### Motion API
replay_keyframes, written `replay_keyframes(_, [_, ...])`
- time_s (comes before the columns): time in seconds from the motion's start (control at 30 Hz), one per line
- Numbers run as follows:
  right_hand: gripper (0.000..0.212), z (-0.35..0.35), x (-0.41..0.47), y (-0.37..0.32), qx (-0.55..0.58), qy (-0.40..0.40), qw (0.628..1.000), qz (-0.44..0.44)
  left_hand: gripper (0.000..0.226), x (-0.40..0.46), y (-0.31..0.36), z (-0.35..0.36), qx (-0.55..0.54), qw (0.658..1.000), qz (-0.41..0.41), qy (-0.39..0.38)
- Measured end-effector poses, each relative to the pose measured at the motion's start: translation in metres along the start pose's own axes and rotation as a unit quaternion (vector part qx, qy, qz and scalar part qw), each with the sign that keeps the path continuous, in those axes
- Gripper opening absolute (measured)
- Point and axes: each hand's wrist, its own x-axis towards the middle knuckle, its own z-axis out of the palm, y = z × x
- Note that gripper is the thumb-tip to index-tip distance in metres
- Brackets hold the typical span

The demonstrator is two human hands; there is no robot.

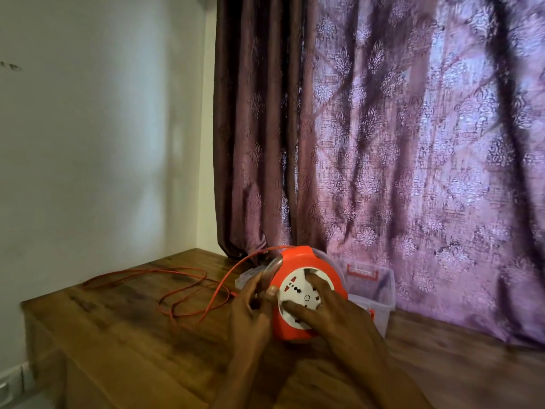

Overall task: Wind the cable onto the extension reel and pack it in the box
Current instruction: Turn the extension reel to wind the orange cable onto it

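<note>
A reel [306, 293] stands on a table [124, 329], hands at its left edge and front; cable [188, 293] loops to its left, a box [373, 286] just behind-right, a curtain [383, 128] beyond.

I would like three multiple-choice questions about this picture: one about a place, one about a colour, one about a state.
1. Where does the clear plastic box stand?
A. behind the round orange extension reel, by the patterned purple curtain
B. on the floor
C. left of the cable loops

2. What colour is the loose thin cable?
A. black
B. orange-red
C. white

3. How much cable is wound?
A. all
B. loops remain on the wooden table
C. reel is boxed

Answers: 1 A, the box shows past the reel. 2 B, it matches the reel. 3 B, while the left hand and right hand hold the reel.
</note>
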Motion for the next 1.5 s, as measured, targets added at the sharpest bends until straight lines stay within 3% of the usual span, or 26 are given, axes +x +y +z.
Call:
replay_keyframes(0.07, [0.074, -0.004, 0.004, 0.003, 0.006, 0.014, 1.0, 0.009, 0.027, 0.008, 0.007, 0.004, 0.005, 1.0, 0.026, 0.006])
replay_keyframes(0.17, [0.084, -0.011, 0.013, 0.005, 0.007, 0.056, 0.996, 0.067, 0.045, 0.022, 0.026, 0.012, 0.019, 0.997, 0.076, 0.011])
replay_keyframes(0.3, [0.066, -0.023, 0.023, 0.003, 0.074, 0.171, 0.973, 0.133, 0.048, 0.032, 0.041, 0.025, 0.02, 0.989, 0.144, 0.009])
replay_keyframes(0.43, [0.065, -0.03, 0.032, 0.009, 0.077, 0.255, 0.953, 0.147, 0.037, 0.037, 0.037, 0.04, 0.008, 0.989, 0.145, 0.013])
replay_keyframes(0.6, [0.085, -0.039, 0.038, 0.006, 0.008, 0.247, 0.959, 0.138, 0.018, 0.052, 0.044, 0.065, 0.011, 0.981, 0.156, 0.111])
replay_keyframes(0.7, [0.08, -0.04, 0.04, 0.012, -0.007, 0.251, 0.955, 0.16, 0.034, 0.067, 0.042, 0.079, -0.013, 0.976, 0.183, 0.115])
replay_keyframes(0.8, [0.064, -0.035, 0.043, 0.022, 0.066, 0.262, 0.932, 0.24, 0.049, 0.072, 0.033, 0.095, -0.024, 0.973, 0.19, 0.126])
replay_keyframes(0.9, [0.064, -0.022, 0.046, 0.029, 0.135, 0.247, 0.908, 0.31, 0.053, 0.068, 0.017, 0.11, -0.022, 0.977, 0.159, 0.137])
replay_keyframes(1.07, [0.057, -0.014, 0.046, 0.039, 0.106, 0.161, 0.927, 0.322, 0.054, 0.066, -0.014, 0.115, -0.013, 0.987, 0.104, 0.124])
replay_keyframes(1.2, [0.041, -0.022, 0.044, 0.04, 0.034, 0.157, 0.957, 0.24, 0.057, 0.067, -0.023, 0.111, -0.001, 0.988, 0.096, 0.123])
replay_keyframes(1.37, [0.061, -0.022, 0.045, 0.044, 0.005, 0.012, 0.996, 0.094, 0.043, 0.072, -0.022, 0.103, -0.006, 0.988, 0.084, 0.127])
replay_keyframes(1.5, [0.063, -0.019, 0.044, 0.046, 0.038, -0.011, 0.996, 0.082, 0.056, 0.073, -0.022, 0.097, -0.003, 0.989, 0.087, 0.122])
